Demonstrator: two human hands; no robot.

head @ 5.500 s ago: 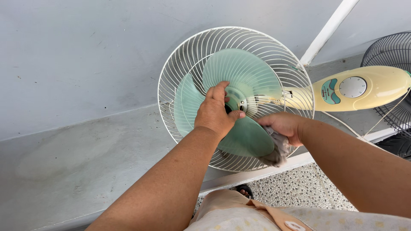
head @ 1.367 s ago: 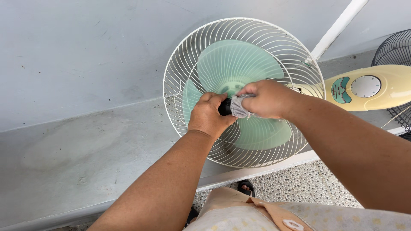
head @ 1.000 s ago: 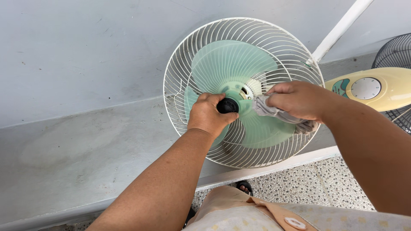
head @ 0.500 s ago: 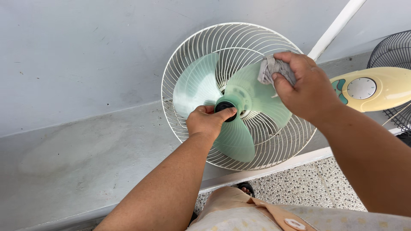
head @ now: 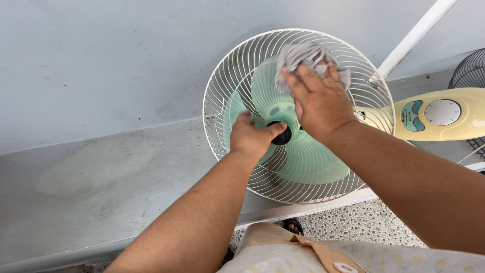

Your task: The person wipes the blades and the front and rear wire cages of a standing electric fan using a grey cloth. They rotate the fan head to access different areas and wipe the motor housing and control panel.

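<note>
Nearest: pale patterned garment (head: 303, 255) over the person's lap; a dark sandal (head: 293, 224) on speckled pebble flooring (head: 369, 222) just beyond.

Left hand (head: 252, 136): forearm reaching up from lower left; fingers closed around the black hub cap (head: 281, 135) at the centre of the fan blades.

Right hand (head: 318, 101): palm down, fingers spread flat, pressing a grey cloth (head: 303, 55) against the upper green blade (head: 262, 86); cloth bunched above and beside the fingertips.

Fan: white wire rear guard (head: 222, 101), round, front open; translucent pale green blades inside it, one lobe low and right (head: 308, 164); the whole lying tilted on a grey concrete ledge (head: 101, 177), against a grey wall (head: 126, 60).

Right of guard: cream fan body with a round dial (head: 442, 112) and teal panel (head: 411, 115).

Farther: white pole (head: 414, 38) slanting to the upper right; a dark wire guard (head: 467, 71) at the right edge, partly cut off.
</note>
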